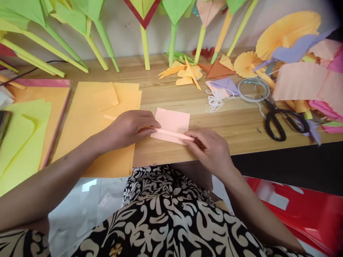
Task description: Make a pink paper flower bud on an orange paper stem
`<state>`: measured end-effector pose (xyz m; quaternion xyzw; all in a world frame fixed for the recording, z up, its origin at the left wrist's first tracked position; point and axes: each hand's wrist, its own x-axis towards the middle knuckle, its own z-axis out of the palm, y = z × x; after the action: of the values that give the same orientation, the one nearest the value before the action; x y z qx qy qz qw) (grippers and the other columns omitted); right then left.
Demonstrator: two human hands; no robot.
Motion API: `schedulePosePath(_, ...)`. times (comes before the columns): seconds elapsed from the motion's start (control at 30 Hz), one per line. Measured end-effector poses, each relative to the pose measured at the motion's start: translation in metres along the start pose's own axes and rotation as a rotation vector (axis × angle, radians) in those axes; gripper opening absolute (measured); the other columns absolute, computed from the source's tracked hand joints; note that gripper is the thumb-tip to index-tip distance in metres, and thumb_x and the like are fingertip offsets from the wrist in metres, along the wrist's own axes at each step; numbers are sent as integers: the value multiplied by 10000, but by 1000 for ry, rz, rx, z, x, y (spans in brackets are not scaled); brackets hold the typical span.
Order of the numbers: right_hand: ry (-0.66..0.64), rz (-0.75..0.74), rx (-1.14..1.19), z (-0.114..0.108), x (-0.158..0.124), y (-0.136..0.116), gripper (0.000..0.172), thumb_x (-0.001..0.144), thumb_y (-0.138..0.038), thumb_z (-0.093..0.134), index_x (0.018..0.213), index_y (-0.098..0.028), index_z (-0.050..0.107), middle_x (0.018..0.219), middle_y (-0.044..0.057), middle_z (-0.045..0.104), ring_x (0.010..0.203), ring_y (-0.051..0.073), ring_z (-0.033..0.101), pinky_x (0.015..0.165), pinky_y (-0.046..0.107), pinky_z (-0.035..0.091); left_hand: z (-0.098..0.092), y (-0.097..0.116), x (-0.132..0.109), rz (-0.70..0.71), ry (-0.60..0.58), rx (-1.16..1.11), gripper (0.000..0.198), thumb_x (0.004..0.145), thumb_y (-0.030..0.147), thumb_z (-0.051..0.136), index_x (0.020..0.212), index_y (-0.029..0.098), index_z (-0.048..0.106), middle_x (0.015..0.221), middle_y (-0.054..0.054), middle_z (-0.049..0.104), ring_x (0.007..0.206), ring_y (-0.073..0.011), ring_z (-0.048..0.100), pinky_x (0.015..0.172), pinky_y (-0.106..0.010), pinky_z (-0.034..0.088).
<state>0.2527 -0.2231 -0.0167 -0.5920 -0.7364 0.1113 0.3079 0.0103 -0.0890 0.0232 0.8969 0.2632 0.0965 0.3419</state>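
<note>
A small pink paper sheet point(173, 121) lies on the wooden table point(235, 125) near its front edge. Its near edge is rolled into a thin tube point(171, 133). My left hand point(131, 127) lies palm down over the left end of the roll, fingers together and pressing on it. My right hand point(211, 150) pinches the right end of the roll with its fingertips. A thin stick end point(108, 116) sticks out to the left of my left hand, over the orange paper.
Orange paper sheets point(91, 121) and yellow-green sheets point(18, 139) lie at the left. Black scissors point(281, 121), a tape roll point(253, 90), white string point(214, 101) and folded paper pieces point(184, 73) lie at the right and back. Paper flowers on stems point(146, 43) lean on the wall.
</note>
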Motion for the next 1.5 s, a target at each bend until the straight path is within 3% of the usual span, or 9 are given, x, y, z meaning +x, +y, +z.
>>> schedulePosePath(0.23, 45, 24, 51, 7, -2, 1, 127, 947, -253, 602, 1025, -227, 698, 940, 39, 750, 867, 187, 672, 778, 328, 510, 6, -11, -9, 36, 58, 15, 249, 940, 337, 525, 1003, 240, 745, 979, -85, 712, 892, -203, 657, 771, -295, 476)
schedulePosePath(0.5, 171, 362, 529, -17, 15, 5, 275, 932, -398, 610, 1119, -221, 710, 842, 13, 728, 626, 128, 621, 566, 266, 500, -10, 0, -9, -48, 203, -83, 243, 928, 360, 546, 986, 235, 746, 926, -55, 717, 818, -177, 637, 712, -269, 469)
schedulePosePath(0.67, 392, 200, 458, -48, 53, 6, 262, 977, -395, 549, 1084, -224, 716, 988, 42, 750, 890, 165, 693, 757, 310, 556, -31, 19, 0, -290, 276, -339, 284, 907, 462, 580, 879, 210, 710, 671, 7, 584, 599, -119, 478, 593, -245, 389)
schedulePosePath(0.77, 557, 49, 310, -60, 78, -2, 178, 960, -317, 585, 1047, -234, 716, 1024, 34, 743, 956, 172, 682, 858, 345, 536, -36, 29, 7, -293, 261, -445, 383, 942, 492, 522, 730, 189, 616, 559, 41, 423, 557, -105, 397, 585, -239, 338)
schedulePosePath(0.9, 666, -120, 167, -64, 99, -15, 104, 939, -236, 606, 986, -233, 698, 950, 17, 729, 901, 165, 665, 825, 339, 524, -31, 31, 14, -287, 271, -568, 374, 941, 475, 542, 711, 183, 577, 580, 49, 433, 570, -98, 390, 630, -247, 327)
schedulePosePath(1.03, 634, -198, 82, -56, 111, -15, 73, 927, -208, 620, 940, -230, 688, 912, 13, 731, 862, 167, 652, 792, 341, 510, -24, 26, 13, -305, 296, -664, 311, 928, 448, 579, 758, 188, 608, 621, 53, 478, 590, -95, 420, 697, -261, 354)
schedulePosePath(1.23, 540, -152, 147, -45, 126, -6, 33, 900, -220, 648, 911, -226, 679, 883, 13, 715, 839, 168, 634, 753, 320, 499, -17, 24, 9, -332, 295, -754, 242, 912, 413, 622, 827, 187, 637, 638, 48, 522, 597, -90, 464, 706, -257, 396)
schedulePosePath(1.4, 417, -145, 216, -40, 136, -12, 104, 900, -195, 610, 804, -215, 647, 793, -2, 693, 728, 142, 609, 691, 287, 477, -13, 31, 14, -279, 209, -988, 321, 911, 479, 614, 903, 160, 655, 760, -16, 606, 570, -99, 526, 581, -256, 432)
schedulePosePath(1.5, 382, -194, 199, -35, 147, -14, 97, 886, -179, 591, 807, -217, 632, 795, -1, 681, 730, 144, 603, 709, 294, 473, -14, 36, 22, -250, 265, -1122, 301, 888, 451, 648, 932, 153, 654, 733, -17, 593, 539, -96, 502, 471, -224, 371)
